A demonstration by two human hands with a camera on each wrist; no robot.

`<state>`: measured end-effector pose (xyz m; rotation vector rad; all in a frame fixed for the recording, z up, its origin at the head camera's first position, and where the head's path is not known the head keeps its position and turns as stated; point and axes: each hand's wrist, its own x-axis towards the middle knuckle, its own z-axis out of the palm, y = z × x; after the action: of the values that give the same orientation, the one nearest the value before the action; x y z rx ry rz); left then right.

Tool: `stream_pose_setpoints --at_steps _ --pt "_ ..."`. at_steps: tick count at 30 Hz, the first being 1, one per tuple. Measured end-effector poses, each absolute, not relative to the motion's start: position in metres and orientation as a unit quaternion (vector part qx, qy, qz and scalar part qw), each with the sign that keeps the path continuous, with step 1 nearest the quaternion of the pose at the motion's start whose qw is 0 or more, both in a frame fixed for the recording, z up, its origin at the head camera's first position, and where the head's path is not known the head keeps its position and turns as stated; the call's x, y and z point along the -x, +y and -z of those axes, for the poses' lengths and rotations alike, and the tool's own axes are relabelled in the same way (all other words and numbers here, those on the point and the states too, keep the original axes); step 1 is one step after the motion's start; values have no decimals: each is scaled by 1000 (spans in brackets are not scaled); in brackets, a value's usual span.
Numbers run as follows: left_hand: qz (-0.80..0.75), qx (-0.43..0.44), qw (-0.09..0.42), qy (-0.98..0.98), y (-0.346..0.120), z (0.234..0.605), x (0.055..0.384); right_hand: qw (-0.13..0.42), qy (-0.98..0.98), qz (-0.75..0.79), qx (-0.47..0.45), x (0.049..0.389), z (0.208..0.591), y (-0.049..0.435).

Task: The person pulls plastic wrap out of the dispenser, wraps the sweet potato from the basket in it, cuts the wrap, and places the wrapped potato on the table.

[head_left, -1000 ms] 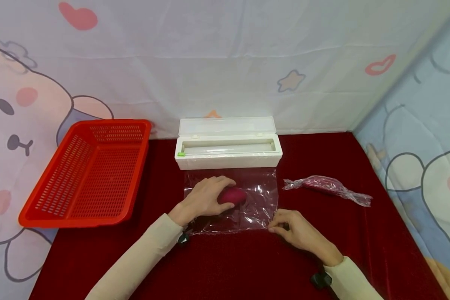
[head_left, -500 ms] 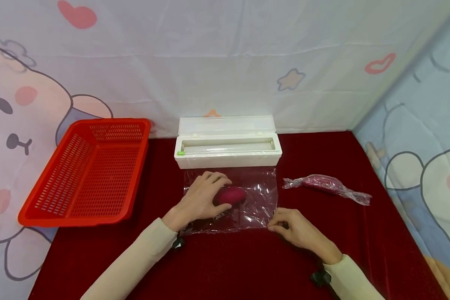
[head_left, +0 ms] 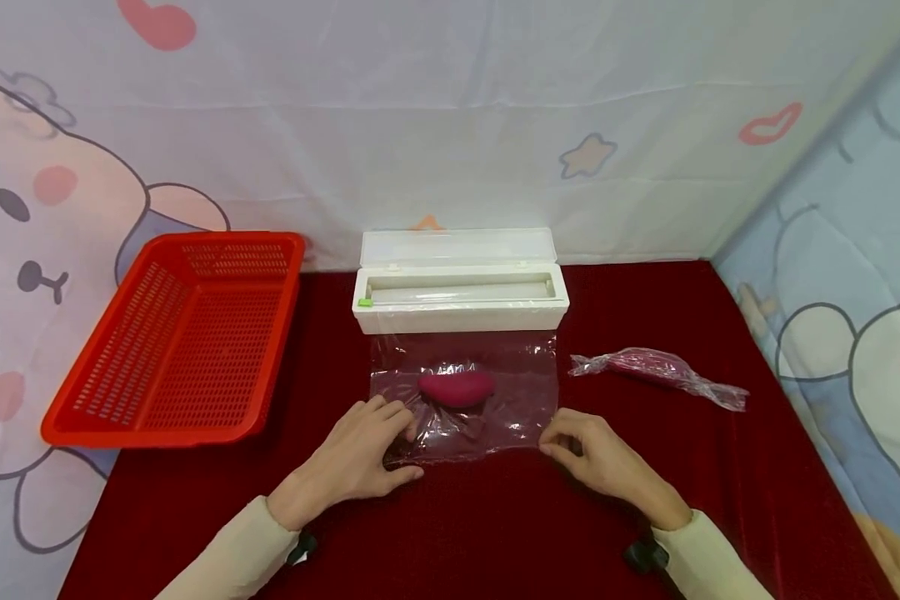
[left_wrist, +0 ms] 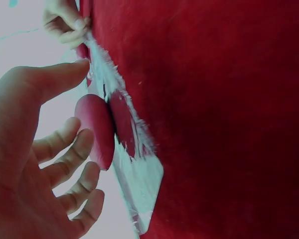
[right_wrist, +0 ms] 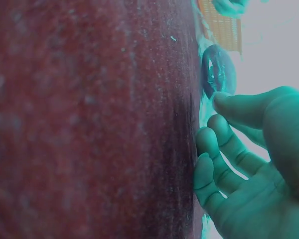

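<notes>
A sheet of cling film point(head_left: 525, 375) runs from the white cling film box point(head_left: 465, 320) onto the red cloth. On the film lies a plump magenta object shaped like a sweet potato point(head_left: 457, 389), tapering to the left. My left hand point(head_left: 356, 454) hovers by the film's near left corner, fingers spread and loosely bent, holding nothing; the left wrist view shows a gap between thumb and fingers point(left_wrist: 82, 149). At the near right corner my right hand point(head_left: 603, 462) pinches the film's edge between thumb and forefinger.
A red plastic basket point(head_left: 270, 400) stands at the left. To the right lies a similar magenta piece wrapped in film with twisted ends point(head_left: 656, 367). The box's lid point(head_left: 457, 247) is raised against the patterned backdrop point(head_left: 450, 142).
My left hand has come off the magenta object and drawn back toward the near left corner of the film. The object stays on the film. My right hand keeps its pinch.
</notes>
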<state>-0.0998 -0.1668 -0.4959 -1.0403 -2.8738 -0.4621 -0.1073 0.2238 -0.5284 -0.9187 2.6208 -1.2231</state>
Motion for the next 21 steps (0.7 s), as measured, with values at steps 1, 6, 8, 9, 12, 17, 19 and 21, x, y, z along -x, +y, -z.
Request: stream_pose_setpoints --at_steps 1,6,8,9,12,17,19,21 --pt "148 338 15 -929 -169 497 97 47 862 405 301 107 528 224" --pt "140 330 -15 -933 -177 501 93 11 859 414 301 106 528 222" --pt "140 327 -18 -934 -179 501 93 1 858 417 301 106 528 221" --pt "138 328 -18 -934 -180 502 93 -2 857 418 301 106 527 221" --pt "135 327 -16 -935 -181 502 94 -7 857 421 298 107 525 221" --pt "131 319 -16 -939 -183 504 94 -11 857 421 296 107 524 222" --pt "129 315 -13 -940 -184 505 94 -14 858 420 295 107 524 223" --pt "126 311 -9 -942 -184 505 93 -17 858 419 297 106 525 224"
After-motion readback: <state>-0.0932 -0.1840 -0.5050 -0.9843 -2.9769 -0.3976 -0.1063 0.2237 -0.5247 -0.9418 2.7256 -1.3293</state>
